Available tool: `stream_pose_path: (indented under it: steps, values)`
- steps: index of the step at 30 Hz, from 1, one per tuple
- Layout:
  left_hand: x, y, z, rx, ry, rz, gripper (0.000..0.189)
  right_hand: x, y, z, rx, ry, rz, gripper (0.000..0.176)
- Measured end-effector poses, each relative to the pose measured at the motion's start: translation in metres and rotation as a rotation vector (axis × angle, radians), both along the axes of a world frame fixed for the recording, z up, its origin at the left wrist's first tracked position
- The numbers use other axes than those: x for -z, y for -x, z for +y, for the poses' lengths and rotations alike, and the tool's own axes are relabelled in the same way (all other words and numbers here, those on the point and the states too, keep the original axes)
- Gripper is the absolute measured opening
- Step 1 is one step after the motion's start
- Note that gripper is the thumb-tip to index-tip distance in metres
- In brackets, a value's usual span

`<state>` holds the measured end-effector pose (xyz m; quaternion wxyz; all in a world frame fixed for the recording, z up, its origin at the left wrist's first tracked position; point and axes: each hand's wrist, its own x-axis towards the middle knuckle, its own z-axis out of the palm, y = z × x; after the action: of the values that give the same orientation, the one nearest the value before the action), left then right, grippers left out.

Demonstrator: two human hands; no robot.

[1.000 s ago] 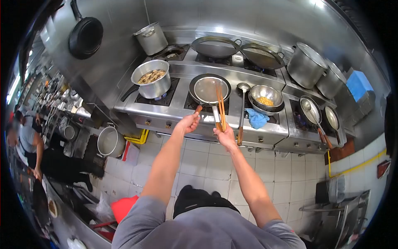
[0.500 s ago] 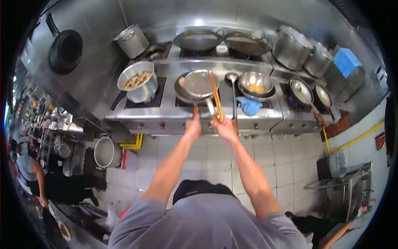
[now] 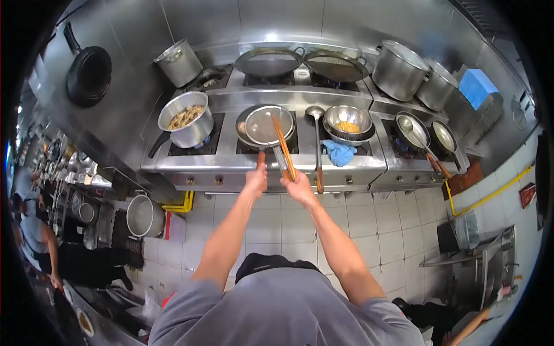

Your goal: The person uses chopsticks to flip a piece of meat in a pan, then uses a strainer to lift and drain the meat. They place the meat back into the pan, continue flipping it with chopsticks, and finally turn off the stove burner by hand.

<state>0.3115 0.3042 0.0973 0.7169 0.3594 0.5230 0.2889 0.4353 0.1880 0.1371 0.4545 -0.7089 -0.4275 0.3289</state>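
Note:
My left hand (image 3: 255, 180) is closed around the wooden handle (image 3: 261, 160) of a frying pan (image 3: 242, 128) on the front burner. Over that pan lies a round fine-mesh strainer (image 3: 264, 127), hiding most of the pan's inside. My right hand (image 3: 299, 188) grips the strainer's metal handle (image 3: 281, 158) together with a pair of wooden chopsticks (image 3: 284, 147). The chopsticks slant forward, their tips above the mesh. Just right of this hand rests a long ladle (image 3: 317, 138) with a wooden handle end.
Left of the pan, a pot of chopped brown food (image 3: 196, 128) sits over a blue flame. To the right are a metal bowl with yellow food (image 3: 359, 118), a blue cloth (image 3: 339, 153) and two pans (image 3: 419, 128). Woks (image 3: 268, 60) and tall pots (image 3: 398, 72) stand behind. Another person (image 3: 43, 242) is far left.
The view has shifted slightly, so the stove appears further left. The chopstick tips have moved left over the strainer mesh. Both hands keep their holds.

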Motion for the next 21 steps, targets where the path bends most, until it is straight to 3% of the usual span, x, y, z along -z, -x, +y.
stream_pose_path:
  steps: [1, 6, 9, 14, 15, 17, 18, 21]
  values:
    - [0.001, 0.000, -0.007, -0.002, 0.044, -0.006, 0.036, 0.005, 0.001, -0.002, 0.028, -0.097, -0.036, 0.043]
    - [0.009, 0.011, 0.001, -0.035, -0.081, -0.041, 0.034, -0.013, -0.005, -0.010, -0.033, 0.103, 0.030, 0.043]
    - [0.000, 0.004, -0.014, -0.061, -0.084, 0.039, 0.033, 0.010, -0.010, -0.004, 0.023, -0.052, -0.123, 0.034]
    - [0.003, 0.005, -0.001, -0.096, -0.170, 0.075, 0.036, 0.025, -0.020, 0.002, -0.025, -0.024, -0.091, 0.031]
    - [0.015, 0.001, 0.003, -0.103, -0.181, 0.064, 0.036, 0.026, -0.025, 0.005, -0.031, -0.036, -0.103, 0.031]
    - [0.059, 0.001, 0.008, -0.095, -0.318, 0.283, 0.038, 0.038, -0.026, 0.000, -0.013, -0.165, -0.148, 0.028]
    - [0.043, 0.005, 0.004, -0.101, -0.301, 0.256, 0.041, 0.026, -0.026, -0.002, -0.063, -0.023, -0.108, 0.028]
    - [0.017, 0.002, 0.007, -0.091, -0.196, 0.145, 0.037, 0.016, -0.024, 0.006, -0.037, 0.057, -0.123, 0.032]
